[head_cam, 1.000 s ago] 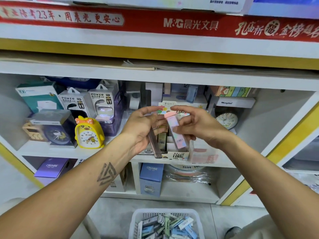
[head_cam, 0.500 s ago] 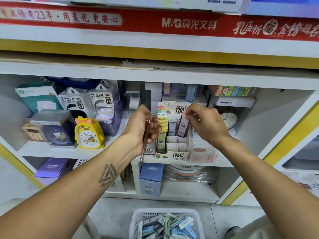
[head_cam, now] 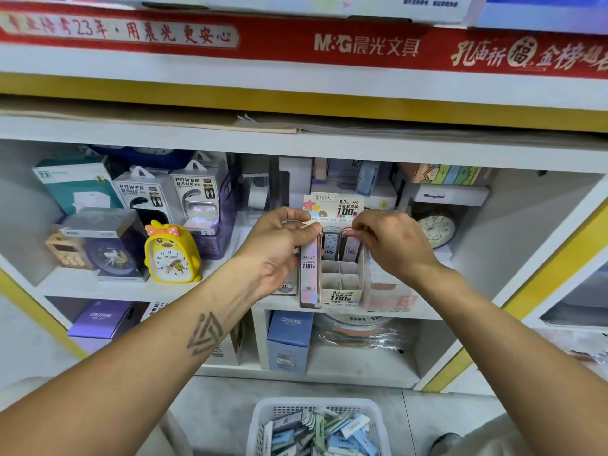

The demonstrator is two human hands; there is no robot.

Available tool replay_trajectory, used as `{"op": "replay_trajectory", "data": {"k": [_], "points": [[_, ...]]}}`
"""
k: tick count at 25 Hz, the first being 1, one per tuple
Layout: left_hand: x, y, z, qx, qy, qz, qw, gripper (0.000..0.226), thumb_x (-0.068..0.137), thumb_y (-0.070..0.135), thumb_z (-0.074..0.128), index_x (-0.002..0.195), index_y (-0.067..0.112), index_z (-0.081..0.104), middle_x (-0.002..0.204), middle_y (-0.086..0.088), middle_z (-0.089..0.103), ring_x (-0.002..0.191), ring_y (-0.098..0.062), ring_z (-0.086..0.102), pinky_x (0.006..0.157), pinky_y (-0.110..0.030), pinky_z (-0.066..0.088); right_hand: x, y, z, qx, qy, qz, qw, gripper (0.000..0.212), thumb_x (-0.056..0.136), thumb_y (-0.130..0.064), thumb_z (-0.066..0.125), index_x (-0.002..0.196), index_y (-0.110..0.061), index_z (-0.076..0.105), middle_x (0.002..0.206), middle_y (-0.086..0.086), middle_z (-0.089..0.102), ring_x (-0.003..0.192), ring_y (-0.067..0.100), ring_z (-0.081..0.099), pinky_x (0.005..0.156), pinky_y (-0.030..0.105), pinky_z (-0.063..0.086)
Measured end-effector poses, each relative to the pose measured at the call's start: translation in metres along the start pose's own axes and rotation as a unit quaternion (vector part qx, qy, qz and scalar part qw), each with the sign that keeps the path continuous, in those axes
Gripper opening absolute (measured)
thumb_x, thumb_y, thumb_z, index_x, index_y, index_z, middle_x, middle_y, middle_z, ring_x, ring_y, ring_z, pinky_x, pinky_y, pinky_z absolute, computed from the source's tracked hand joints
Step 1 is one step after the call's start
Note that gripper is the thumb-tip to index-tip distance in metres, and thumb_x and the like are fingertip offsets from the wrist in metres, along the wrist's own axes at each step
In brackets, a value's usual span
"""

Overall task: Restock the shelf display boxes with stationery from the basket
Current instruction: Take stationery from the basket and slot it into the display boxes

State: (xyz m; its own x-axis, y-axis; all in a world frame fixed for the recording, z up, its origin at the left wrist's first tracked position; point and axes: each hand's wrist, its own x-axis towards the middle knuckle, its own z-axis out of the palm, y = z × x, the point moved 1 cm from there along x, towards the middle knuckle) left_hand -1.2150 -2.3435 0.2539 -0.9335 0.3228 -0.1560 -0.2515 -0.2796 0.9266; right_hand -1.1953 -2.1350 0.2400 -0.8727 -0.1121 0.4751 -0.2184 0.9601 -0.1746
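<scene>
Cardboard display box (head_cam: 342,291) on the white shelf is my landmark, a small printed carton with thin dividers making square slots and a tall header card at the back. My left hand (head_cam: 279,245) sits at its left edge, thumb and fingers pinching the top of 1 long flat lead case (head_cam: 310,274), pastel pink plastic, glossy, hanging upright in front of the box's left column. My right hand (head_cam: 391,241) is over the box's back right corner, fingertips pinching the top of another pink case (head_cam: 351,246) standing in a back slot. Just left of that one stands a dark case (head_cam: 330,243). Front slots show bare cardboard. Well below the box, on the floor, the white plastic basket (head_cam: 263,419) with its perforated wall holds a jumble of flat rectangular stationery packs (head_cam: 329,436). Left of the box sits a rounded yellow chick clock (head_cam: 171,255).
</scene>
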Motion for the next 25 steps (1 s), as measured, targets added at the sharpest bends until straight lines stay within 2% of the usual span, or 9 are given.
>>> {"op": "replay_trajectory", "data": {"k": [3, 5, 6, 8, 10, 14, 17, 21, 25], "points": [[-0.001, 0.001, -0.003, -0.002, 0.025, 0.009, 1.000, 0.028, 0.080, -0.007, 0.072, 0.102, 0.003, 0.058, 0.085, -0.016, 0.069, 0.065, -0.023, 0.070, 0.058, -0.034, 0.058, 0.000, 0.001, 0.002, -0.024, -0.021, -0.007, 0.999, 0.014, 0.096, -0.016, 0.063, 0.100, -0.013, 0.076, 0.105, -0.001, 0.070, 0.089, 0.022, 0.065, 0.074, 0.039, 0.054], [-0.001, 0.000, -0.002, 0.031, 0.047, 0.030, 0.998, 0.028, 0.076, -0.006, 0.076, 0.095, 0.005, 0.059, 0.082, -0.015, 0.069, 0.066, -0.024, 0.071, 0.060, -0.035, 0.058, 0.003, -0.004, -0.003, 0.097, -0.044, 0.037, 0.994, 0.009, 0.094, -0.021, 0.068, 0.099, -0.020, 0.076, 0.100, -0.005, 0.071, 0.081, 0.009, 0.062, 0.072, 0.034, 0.052], [-0.001, -0.001, 0.000, 0.056, 0.058, 0.044, 0.996, 0.028, 0.075, -0.004, 0.079, 0.092, 0.006, 0.059, 0.080, -0.014, 0.067, 0.068, -0.025, 0.070, 0.065, -0.038, 0.059, 0.004, -0.008, -0.006, 0.232, -0.086, 0.077, 0.966, 0.006, 0.092, -0.024, 0.072, 0.097, -0.023, 0.075, 0.094, -0.004, 0.073, 0.075, 0.005, 0.063, 0.069, 0.029, 0.051], [0.000, -0.003, 0.004, 0.095, 0.070, 0.072, 0.990, 0.028, 0.073, 0.000, 0.083, 0.087, 0.007, 0.060, 0.076, -0.011, 0.062, 0.073, -0.028, 0.067, 0.075, -0.046, 0.057, 0.003, -0.021, -0.013, 0.470, -0.184, 0.122, 0.855, 0.028, 0.082, -0.033, 0.082, 0.103, -0.019, 0.070, 0.089, 0.008, 0.075, 0.070, 0.015, 0.067, 0.062, 0.028, 0.050], [0.000, -0.005, 0.007, 0.116, 0.074, 0.095, 0.986, 0.028, 0.070, 0.003, 0.086, 0.086, 0.006, 0.063, 0.072, -0.006, 0.062, 0.073, -0.025, 0.064, 0.078, -0.047, 0.056, -0.001, -0.029, -0.015, 0.513, -0.214, 0.121, 0.822, 0.046, 0.072, -0.033, 0.086, 0.108, -0.015, 0.064, 0.088, 0.016, 0.074, 0.070, 0.029, 0.067, 0.062, 0.035, 0.050], [0.000, -0.007, 0.014, 0.131, 0.061, 0.103, 0.984, 0.030, 0.073, 0.011, 0.086, 0.094, 0.005, 0.065, 0.077, -0.010, 0.070, 0.076, -0.026, 0.067, 0.085, -0.048, 0.056, -0.001, -0.036, -0.016, 0.494, -0.160, 0.100, 0.849, 0.032, 0.082, -0.006, 0.079, 0.108, -0.014, 0.062, 0.076, 0.014, 0.068, 0.061, 0.030, 0.066, 0.062, 0.040, 0.055], [0.005, -0.004, 0.016, 0.242, 0.053, 0.168, 0.954, 0.012, 0.090, 0.017, 0.070, 0.100, 0.010, 0.068, 0.096, -0.010, 0.074, 0.095, -0.025, 0.068, 0.094, -0.046, 0.053, 0.003, -0.021, -0.026, 0.424, -0.069, 0.107, 0.897, 0.024, 0.090, -0.006, 0.072, 0.103, -0.022, 0.061, 0.070, 0.006, 0.071, 0.061, 0.026, 0.071, 0.061, 0.041, 0.058], [0.009, -0.008, 0.003, 0.530, 0.013, 0.252, 0.810, 0.031, 0.098, 0.019, 0.054, 0.127, 0.018, 0.062, 0.138, 0.002, 0.058, 0.127, -0.016, 0.051, 0.106, -0.021, 0.035, 0.000, 0.005, -0.029, 0.231, -0.025, 0.105, 0.967, 0.006, 0.097, -0.029, 0.064, 0.099, -0.029, 0.058, 0.076, 0.001, 0.071, 0.073, 0.023, 0.070, 0.070, 0.047, 0.059], [0.011, -0.026, -0.005, 0.678, -0.074, 0.206, 0.702, 0.054, 0.101, 0.031, 0.045, 0.152, 0.017, 0.034, 0.162, 0.004, 0.024, 0.149, -0.012, 0.019, 0.115, -0.021, 0.015, -0.005, 0.001, -0.015, 0.074, -0.073, 0.036, 0.994, 0.011, 0.096, -0.033, 0.064, 0.093, -0.022, 0.067, 0.083, -0.008, 0.064, 0.080, 0.020, 0.063, 0.071, 0.038, 0.052]]}}
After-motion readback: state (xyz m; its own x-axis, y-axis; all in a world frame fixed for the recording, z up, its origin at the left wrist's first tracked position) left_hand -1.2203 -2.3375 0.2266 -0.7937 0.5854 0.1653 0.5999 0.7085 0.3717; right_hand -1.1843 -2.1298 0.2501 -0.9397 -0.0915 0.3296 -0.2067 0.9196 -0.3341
